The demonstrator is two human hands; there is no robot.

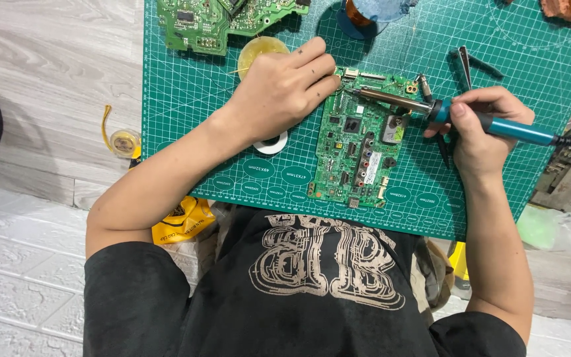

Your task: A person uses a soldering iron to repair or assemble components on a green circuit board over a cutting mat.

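Head view: right hand (480,129) grips teal soldering iron (490,124); left hand (285,89), fingers curled, steadies green circuit board (358,142)

mat left side: wide open green cutting mat (180,99), easy way in from the left edge
top: crowded, second circuit board (196,23) and yellow flux tin (262,47) just behind left hand (282,89)
middle: main board (358,142) boxed between both hands
right: soldering iron (470,119) lying across in right hand (480,132), tweezers (464,66) behind, maybe touching the mat
near edge: thin free strip of mat
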